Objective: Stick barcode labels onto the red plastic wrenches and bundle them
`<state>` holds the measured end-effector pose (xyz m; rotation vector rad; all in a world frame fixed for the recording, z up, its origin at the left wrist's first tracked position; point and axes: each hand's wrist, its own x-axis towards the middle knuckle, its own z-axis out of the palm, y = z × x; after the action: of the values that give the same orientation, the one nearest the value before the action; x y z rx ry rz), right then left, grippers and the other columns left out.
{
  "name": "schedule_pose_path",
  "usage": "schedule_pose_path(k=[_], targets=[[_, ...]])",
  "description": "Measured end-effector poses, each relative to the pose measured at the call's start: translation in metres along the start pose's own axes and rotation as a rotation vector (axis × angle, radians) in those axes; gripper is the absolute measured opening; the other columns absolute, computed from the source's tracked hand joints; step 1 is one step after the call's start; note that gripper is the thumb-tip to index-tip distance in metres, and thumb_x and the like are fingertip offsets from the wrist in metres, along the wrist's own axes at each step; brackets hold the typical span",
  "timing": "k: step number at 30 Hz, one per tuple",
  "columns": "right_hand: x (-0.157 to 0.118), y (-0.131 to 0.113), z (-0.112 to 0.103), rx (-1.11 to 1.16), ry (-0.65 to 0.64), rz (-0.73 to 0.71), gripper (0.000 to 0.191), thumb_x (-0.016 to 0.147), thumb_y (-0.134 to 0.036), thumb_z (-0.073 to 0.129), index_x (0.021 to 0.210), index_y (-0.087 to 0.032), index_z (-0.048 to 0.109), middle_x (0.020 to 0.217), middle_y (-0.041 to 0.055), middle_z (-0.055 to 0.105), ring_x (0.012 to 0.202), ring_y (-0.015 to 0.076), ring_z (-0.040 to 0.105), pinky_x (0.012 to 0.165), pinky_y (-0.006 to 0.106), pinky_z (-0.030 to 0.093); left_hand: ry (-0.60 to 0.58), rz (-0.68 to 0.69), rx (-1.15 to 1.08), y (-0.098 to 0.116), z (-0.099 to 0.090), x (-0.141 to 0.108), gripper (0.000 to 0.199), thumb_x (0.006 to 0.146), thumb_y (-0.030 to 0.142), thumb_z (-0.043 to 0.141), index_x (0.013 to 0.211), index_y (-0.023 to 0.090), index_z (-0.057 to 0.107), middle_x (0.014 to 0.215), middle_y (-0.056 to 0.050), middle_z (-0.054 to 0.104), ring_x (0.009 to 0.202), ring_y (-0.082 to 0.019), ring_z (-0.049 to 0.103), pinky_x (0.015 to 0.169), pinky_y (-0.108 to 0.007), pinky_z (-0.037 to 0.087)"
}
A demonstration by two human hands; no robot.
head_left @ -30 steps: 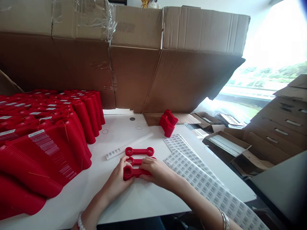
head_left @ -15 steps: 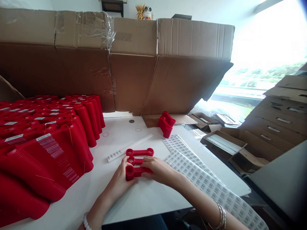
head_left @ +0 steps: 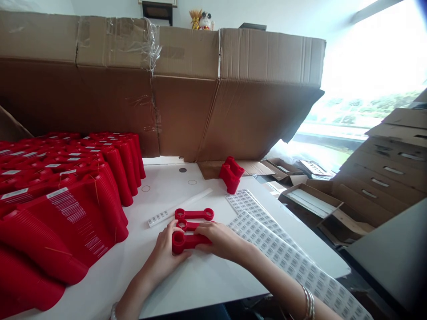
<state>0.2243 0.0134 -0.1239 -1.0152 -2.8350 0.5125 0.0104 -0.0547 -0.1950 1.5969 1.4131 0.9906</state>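
Both hands are on the nearest of three red plastic bars with ringed ends, a taller stacked-looking red bar (head_left: 191, 242). My left hand (head_left: 167, 248) is curled round its left ring, thumb in front and fingers behind. Its right end is gripped by my right hand (head_left: 216, 240), whose fingers cover that ring. Right behind it, close to my fingertips, lies a second red bar (head_left: 191, 226), partly hidden by the right hand. Beyond that a third red bar (head_left: 194, 214) lies flat on the white table (head_left: 200, 284), untouched.
Stacks of red bars (head_left: 110, 209) with barcode-like white labels fill the left side. A short red stack (head_left: 231, 174) stands behind. Label sheets (head_left: 280, 244) lie under my right forearm; a label strip (head_left: 180, 206) lies at centre. Cardboard (head_left: 187, 115) leans behind; boxes (head_left: 310, 200) stand right.
The nearest red bar has shifted very slightly left, with both hands still on it. The other two bars stay where they were.
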Motion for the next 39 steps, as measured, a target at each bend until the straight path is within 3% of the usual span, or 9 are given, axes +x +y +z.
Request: schedule_pose_path(k=[6,16,20,24,29,32,35,39], targets=[[0.000,-0.001,0.003,-0.003,0.027,-0.003,0.012,0.092,-0.030,0.066,0.092,-0.020,0.073,0.097,0.0064,0.072,0.083,0.0218,0.064,0.068,0.032,0.045,-0.009,-0.003,0.046,0.003,-0.002,-0.002,0.059,0.087,0.027,0.064,0.141,0.027,0.041,0.124,-0.009,0.063,0.118,-0.030,0.054,0.104,-0.048,0.044],[-0.003,0.000,0.004,-0.009,0.030,-0.021,0.013,0.095,-0.027,0.064,0.094,-0.021,0.074,0.098,0.0063,0.072,0.086,0.0229,0.066,0.073,0.033,0.047,0.016,0.009,0.093,0.007,-0.003,-0.003,0.060,0.086,0.033,0.066,0.139,0.025,0.041,0.128,-0.009,0.063,0.120,-0.032,0.052,0.106,-0.050,0.042],[-0.002,-0.002,0.003,-0.011,0.050,-0.036,0.013,0.096,-0.029,0.063,0.093,-0.022,0.074,0.095,0.0049,0.072,0.084,0.0218,0.065,0.072,0.033,0.047,0.018,0.020,0.106,0.008,-0.002,-0.002,0.057,0.086,0.027,0.062,0.139,0.025,0.041,0.121,-0.009,0.065,0.117,-0.031,0.054,0.106,-0.050,0.042],[-0.011,-0.007,-0.006,-0.011,0.090,-0.037,0.015,0.098,-0.031,0.062,0.094,-0.022,0.074,0.095,0.0063,0.072,0.085,0.0217,0.064,0.075,0.034,0.049,0.000,-0.006,0.091,0.005,-0.002,0.000,0.073,0.083,0.027,0.065,0.148,0.024,0.031,0.136,-0.014,0.058,0.128,-0.032,0.053,0.109,-0.049,0.043],[-0.044,-0.019,-0.019,-0.014,0.108,-0.017,0.017,0.100,-0.032,0.062,0.094,-0.020,0.072,0.097,0.0060,0.072,0.088,0.0217,0.064,0.075,0.033,0.050,-0.053,-0.047,0.093,0.005,-0.018,-0.023,0.096,0.071,0.013,0.066,0.155,0.028,0.022,0.157,-0.013,0.039,0.150,-0.032,0.033,0.119,-0.049,0.037],[-0.057,-0.026,-0.010,-0.001,0.062,-0.012,0.013,0.096,-0.031,0.069,0.094,-0.019,0.074,0.097,0.0047,0.071,0.088,0.0206,0.065,0.077,0.032,0.052,-0.057,-0.120,0.117,0.007,-0.031,-0.044,0.093,0.073,0.009,0.058,0.156,0.035,0.024,0.163,-0.010,0.031,0.154,-0.032,0.025,0.120,-0.055,0.035],[-0.055,-0.029,0.014,0.000,0.035,-0.012,0.012,0.095,-0.030,0.071,0.097,-0.019,0.075,0.101,0.0050,0.071,0.092,0.0220,0.066,0.084,0.034,0.053,-0.133,-0.173,0.165,0.012,-0.037,-0.057,0.089,0.075,0.012,0.057,0.155,0.033,0.024,0.163,-0.010,0.030,0.153,-0.029,0.029,0.122,-0.051,0.034],[-0.046,-0.033,0.034,-0.009,0.055,-0.011,0.038,0.084,-0.048,0.080,0.110,-0.020,0.075,0.106,0.0072,0.072,0.099,0.0290,0.066,0.088,0.042,0.054,-0.231,-0.146,0.222,0.019,-0.033,-0.061,0.092,0.075,0.019,0.065,0.156,0.024,0.022,0.162,-0.014,0.033,0.150,-0.028,0.035,0.124,-0.045,0.033]])
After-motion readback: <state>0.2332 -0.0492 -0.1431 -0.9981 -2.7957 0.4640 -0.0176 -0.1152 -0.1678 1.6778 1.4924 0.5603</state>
